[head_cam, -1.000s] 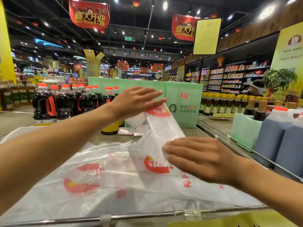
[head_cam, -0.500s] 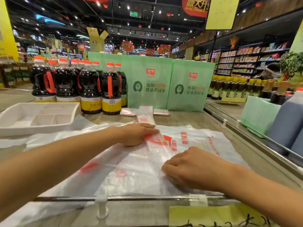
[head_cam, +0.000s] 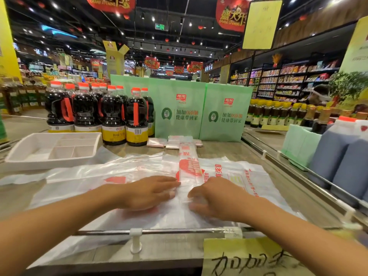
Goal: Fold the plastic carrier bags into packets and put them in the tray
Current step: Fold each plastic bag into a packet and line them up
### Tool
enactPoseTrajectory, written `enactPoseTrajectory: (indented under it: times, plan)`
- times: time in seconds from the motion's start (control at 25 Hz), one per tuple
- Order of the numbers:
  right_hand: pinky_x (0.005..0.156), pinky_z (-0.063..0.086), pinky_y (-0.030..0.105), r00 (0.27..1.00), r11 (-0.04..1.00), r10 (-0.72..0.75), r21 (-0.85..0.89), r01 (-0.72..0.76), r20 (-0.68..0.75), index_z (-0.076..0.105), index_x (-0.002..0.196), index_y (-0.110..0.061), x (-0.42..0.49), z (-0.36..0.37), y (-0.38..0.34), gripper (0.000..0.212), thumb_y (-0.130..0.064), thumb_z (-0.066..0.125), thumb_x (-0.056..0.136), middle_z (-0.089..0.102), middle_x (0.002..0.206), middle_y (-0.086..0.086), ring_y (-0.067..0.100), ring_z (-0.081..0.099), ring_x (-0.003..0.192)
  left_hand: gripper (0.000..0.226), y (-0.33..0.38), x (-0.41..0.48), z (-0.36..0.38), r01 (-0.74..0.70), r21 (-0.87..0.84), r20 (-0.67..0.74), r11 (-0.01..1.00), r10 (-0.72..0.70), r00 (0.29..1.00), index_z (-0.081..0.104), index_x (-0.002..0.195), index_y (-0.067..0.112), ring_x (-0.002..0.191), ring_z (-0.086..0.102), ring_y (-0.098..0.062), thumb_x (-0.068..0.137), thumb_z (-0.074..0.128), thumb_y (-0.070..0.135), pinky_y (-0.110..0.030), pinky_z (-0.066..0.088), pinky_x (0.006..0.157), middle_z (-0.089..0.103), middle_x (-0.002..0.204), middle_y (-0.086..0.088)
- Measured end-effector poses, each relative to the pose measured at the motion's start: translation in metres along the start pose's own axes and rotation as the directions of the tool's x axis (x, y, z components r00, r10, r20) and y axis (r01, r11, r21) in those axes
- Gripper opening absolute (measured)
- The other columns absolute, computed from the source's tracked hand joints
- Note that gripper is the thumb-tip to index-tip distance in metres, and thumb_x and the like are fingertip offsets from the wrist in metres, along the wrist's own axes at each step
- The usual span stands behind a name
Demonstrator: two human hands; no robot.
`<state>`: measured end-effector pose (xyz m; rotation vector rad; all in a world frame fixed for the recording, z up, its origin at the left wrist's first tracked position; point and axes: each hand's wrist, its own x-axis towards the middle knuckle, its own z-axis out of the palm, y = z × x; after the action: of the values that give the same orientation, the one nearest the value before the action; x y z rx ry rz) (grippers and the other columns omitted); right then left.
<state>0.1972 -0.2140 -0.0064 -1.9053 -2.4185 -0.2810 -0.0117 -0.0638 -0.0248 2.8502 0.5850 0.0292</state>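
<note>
My left hand (head_cam: 147, 193) lies flat, fingers straight, against the folded bag strip (head_cam: 190, 170) atop spread bags (head_cam: 256, 176); my right hand (head_cam: 216, 198) meets its near end, grip too blurred to tell; the tray (head_cam: 16, 156) sits left.

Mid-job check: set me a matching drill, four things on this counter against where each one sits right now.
Things
1. white tray
2. folded packets
3. dark bottles
4. folded bag strip

Places
A. runs away from between left hand and right hand
B. left side of the counter
C. flat at the foot of the green bags
D. upright behind the tray

Pairs: 1-B, 2-C, 3-D, 4-A
</note>
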Motion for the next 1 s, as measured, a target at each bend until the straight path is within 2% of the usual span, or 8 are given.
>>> enactPoseTrajectory:
  times: [0.08,0.2,0.36,0.52,0.64,0.72,0.84,1.0]
  plan:
    - [0.103,0.049,0.034,0.997,0.978,0.049,0.201,-0.062,0.067,0.056,0.141,-0.034,-0.006,-0.001,0.004,0.05,-0.053,0.061,0.095,0.065,0.135,-0.011,0.011,0.06,0.12,0.066,0.0,0.001,0.004,0.061,0.049,0.057,0.997,-0.064,0.996,0.014,0.16,0.045,0.155,0.001,-0.006,0.099,0.02,0.07,-0.043,-0.002,0.126,0.006,0.169,0.019]
    - [0.115,0.039,0.034,0.98,0.896,0.094,0.415,-0.159,0.174,0.041,0.15,-0.043,-0.025,-0.005,0.016,0.068,-0.05,0.064,0.086,0.048,0.152,-0.017,0.004,0.046,0.136,0.078,0.002,0.005,0.003,0.088,0.097,0.093,0.991,-0.097,0.991,0.008,0.159,0.048,0.156,-0.007,-0.007,0.089,0.012,0.082,-0.051,-0.006,0.125,-0.002,0.169,0.02]
    - [0.123,0.027,0.033,0.956,0.878,0.096,0.429,-0.212,0.276,0.035,0.153,-0.046,-0.045,-0.011,0.031,0.08,-0.024,0.061,0.081,0.035,0.16,-0.02,0.003,0.033,0.146,0.079,0.014,0.016,-0.003,0.082,0.099,0.102,0.992,-0.092,0.991,0.011,0.161,0.041,0.155,-0.007,-0.007,0.092,0.017,0.079,-0.051,-0.006,0.125,-0.003,0.169,0.018]
    - [0.124,0.021,0.03,0.972,0.883,0.056,0.443,-0.156,0.229,0.039,0.152,-0.046,-0.047,-0.006,0.036,0.078,-0.026,0.057,0.078,0.027,0.161,-0.028,-0.004,0.025,0.148,0.069,0.016,0.028,0.008,0.071,0.098,0.087,0.993,-0.079,0.993,0.01,0.161,0.041,0.155,-0.007,-0.005,0.1,0.027,0.069,-0.05,-0.005,0.125,-0.001,0.169,0.02]
    - [0.122,0.027,0.03,0.971,0.883,0.079,0.437,-0.173,0.224,0.038,0.15,-0.053,-0.047,-0.002,0.044,0.07,-0.023,0.057,0.09,0.032,0.158,-0.029,-0.005,0.031,0.144,0.071,0.011,0.033,0.016,0.065,0.086,0.072,0.994,-0.071,0.995,0.008,0.161,0.043,0.155,-0.008,-0.004,0.099,0.024,0.072,-0.048,-0.006,0.125,-0.002,0.168,0.02]
    - [0.118,0.034,0.032,0.967,0.863,0.092,0.466,-0.196,0.236,0.039,0.146,-0.058,-0.046,0.002,0.048,0.06,-0.029,0.056,0.097,0.04,0.155,-0.028,-0.002,0.039,0.139,0.085,0.006,0.035,0.016,0.044,0.072,0.049,0.996,-0.048,0.998,0.012,0.161,0.043,0.155,-0.002,-0.006,0.088,0.018,0.086,-0.048,0.0,0.126,0.004,0.169,0.018]
    - [0.113,0.042,0.035,0.986,0.865,0.094,0.479,-0.151,0.141,0.053,0.14,-0.049,-0.039,0.007,0.049,0.042,-0.039,0.057,0.1,0.056,0.143,-0.023,0.0,0.052,0.129,0.108,0.001,0.037,0.016,0.037,0.044,0.016,0.998,-0.037,0.999,0.021,0.159,0.041,0.151,0.018,-0.013,0.069,0.01,0.1,-0.043,0.014,0.125,0.017,0.164,0.015]
    - [0.109,0.046,0.028,0.995,0.891,0.087,0.442,-0.098,0.044,0.07,0.124,-0.036,-0.031,0.009,0.047,0.029,-0.032,0.065,0.096,0.064,0.132,-0.021,-0.004,0.055,0.124,0.073,0.008,0.034,0.012,0.003,0.001,-0.005,1.0,-0.003,1.0,0.028,0.16,0.032,0.145,0.026,-0.013,0.098,0.041,0.069,-0.034,0.02,0.122,0.022,0.159,0.011]
